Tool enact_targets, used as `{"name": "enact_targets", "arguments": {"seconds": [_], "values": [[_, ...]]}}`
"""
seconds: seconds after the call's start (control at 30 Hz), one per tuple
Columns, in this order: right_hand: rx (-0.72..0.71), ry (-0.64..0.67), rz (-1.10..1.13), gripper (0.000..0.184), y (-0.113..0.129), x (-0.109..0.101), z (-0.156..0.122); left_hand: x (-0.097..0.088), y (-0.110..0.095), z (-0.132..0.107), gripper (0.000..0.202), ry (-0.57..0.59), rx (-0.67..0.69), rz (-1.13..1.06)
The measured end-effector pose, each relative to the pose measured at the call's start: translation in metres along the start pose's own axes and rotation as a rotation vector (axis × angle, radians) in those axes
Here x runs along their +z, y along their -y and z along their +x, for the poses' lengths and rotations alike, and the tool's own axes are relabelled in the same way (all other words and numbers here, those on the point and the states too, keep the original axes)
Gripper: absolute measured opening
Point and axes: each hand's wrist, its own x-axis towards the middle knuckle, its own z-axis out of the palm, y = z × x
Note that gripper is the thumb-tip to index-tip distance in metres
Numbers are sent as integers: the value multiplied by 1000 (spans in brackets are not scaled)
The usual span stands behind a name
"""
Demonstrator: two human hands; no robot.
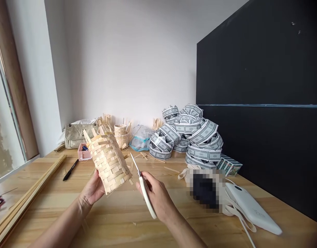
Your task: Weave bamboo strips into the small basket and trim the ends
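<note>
My left hand (93,190) grips a small woven bamboo basket (108,161) from below, held above the wooden table (117,220) and tilted so its open end with loose strip ends points up and to the left. My right hand (158,197) is closed around the white handles of a pair of scissors (143,184). The scissor blades point up and left, just right of the basket and not touching it.
Long bamboo strips (26,198) lie along the left table edge, with a black pen (70,169) and pink box (83,152) beyond. At the back are a beige bag (77,135), small baskets (121,135) and stacked patterned rolls (191,137). A white device (253,208) lies right.
</note>
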Motion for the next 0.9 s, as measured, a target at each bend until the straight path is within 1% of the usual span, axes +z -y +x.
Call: {"name": "enact_targets", "arguments": {"seconds": [0.07,0.17,0.27,0.4,0.5,0.57,0.63,0.8,0.9], "values": [[47,23,51,15,0,2,-5,-1,-1,1,56,-8,2,0],[54,18,23,15,-1,8,-9,2,-3,2,53,-30,-7,-4],[17,-19,-122,13,-2,13,-9,12,-6,3,48,-81,34,-29],[-3,-63,-381,19,-4,18,-6,27,-9,4,52,-102,77,-28],[-8,-61,-538,22,-5,23,-5,30,-6,6,59,-111,67,-18],[-12,-56,-583,23,-4,25,-4,27,-3,7,62,-142,62,-8],[-16,-53,-543,22,-2,26,-4,24,-1,8,58,-171,52,17],[-22,7,-241,9,2,23,-6,19,-2,7,50,-145,69,58],[-9,28,-205,8,3,17,-10,16,-4,6,48,-159,76,56]]}}
